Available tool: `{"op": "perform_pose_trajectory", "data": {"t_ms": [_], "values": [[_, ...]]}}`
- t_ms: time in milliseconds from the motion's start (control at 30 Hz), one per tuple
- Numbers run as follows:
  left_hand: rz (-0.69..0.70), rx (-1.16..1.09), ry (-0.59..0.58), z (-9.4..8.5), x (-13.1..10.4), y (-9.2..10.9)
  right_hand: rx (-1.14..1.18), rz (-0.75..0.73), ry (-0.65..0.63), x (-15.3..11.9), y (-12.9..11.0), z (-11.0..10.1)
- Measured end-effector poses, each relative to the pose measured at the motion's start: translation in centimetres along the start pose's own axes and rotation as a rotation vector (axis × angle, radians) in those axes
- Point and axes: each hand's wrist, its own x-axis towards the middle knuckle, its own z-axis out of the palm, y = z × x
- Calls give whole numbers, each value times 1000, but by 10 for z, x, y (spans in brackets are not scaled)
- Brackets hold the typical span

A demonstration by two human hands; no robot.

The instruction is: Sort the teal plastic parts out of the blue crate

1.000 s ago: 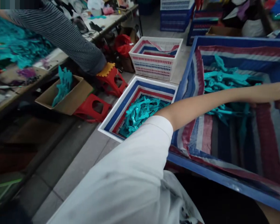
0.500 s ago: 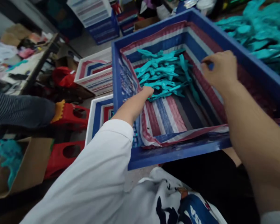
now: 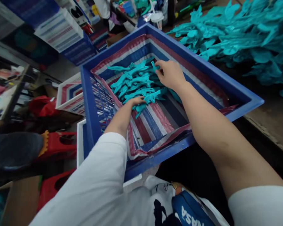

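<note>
The fingers (image 3: 160, 69) of the right hand (image 3: 171, 74) curl down onto the far edge of a pile of teal plastic pieces (image 3: 134, 83), pinching at one piece; whether they truly grip it cannot be told. The left hand (image 3: 137, 101) lies flat on the near edge of the same pile, its fingers hidden among the pieces. The pile sits in a blue crate (image 3: 228, 84) lined with striped red, white and blue sheeting (image 3: 155, 121). To the right, a counter (image 3: 269, 122) carries a larger heap of teal parts (image 3: 245, 40). Left of the crate stand white baskets (image 3: 69, 97) and red stools (image 3: 61, 146).
</note>
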Motion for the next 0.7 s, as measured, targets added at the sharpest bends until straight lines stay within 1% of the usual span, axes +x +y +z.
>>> {"op": "perform_pose_trajectory", "data": {"t_ms": [67, 100, 133, 167, 200, 233, 267, 300, 333, 367, 433, 500, 567, 633, 667, 700], "values": [[-51, -32, -24, -26, -24, 7, 26, 2, -20, -4, -4, 2], [-47, -64, -24, -39, -40, 12, 42, -3, -47, -7, -8, 2], [-20, -115, -10, -50, -58, 17, 68, -12, -89, -10, -14, 3], [30, -185, 23, -57, -79, 23, 107, -27, -151, -14, -21, 4], [96, -273, 76, -59, -99, 28, 156, -50, -234, -18, -29, 5], [175, -375, 144, -57, -119, 32, 211, -75, -325, -22, -39, 8], [260, -482, 217, -51, -137, 35, 266, -105, -411, -26, -49, 11], [343, -582, 280, -41, -153, 37, 315, -141, -476, -29, -59, 15], [420, -663, 322, -30, -166, 38, 354, -180, -503, -32, -69, 19], [489, -726, 338, -18, -176, 37, 383, -215, -493, -34, -78, 24], [610, -805, 320, 3, -188, 33, 433, -262, -412, -39, -91, 31], [696, -861, 292, 15, -192, 29, 482, -277, -358, -44, -95, 31], [706, -894, 252, 20, -194, 25, 502, -272, -348, -53, -97, 23], [632, -882, 209, 23, -202, 22, 461, -261, -314, -60, -104, 12], [579, -863, 186, 25, -209, 21, 419, -260, -281, -61, -114, 9], [535, -857, 201, 28, -215, 20, 379, -275, -256, -58, -129, 11]]}}
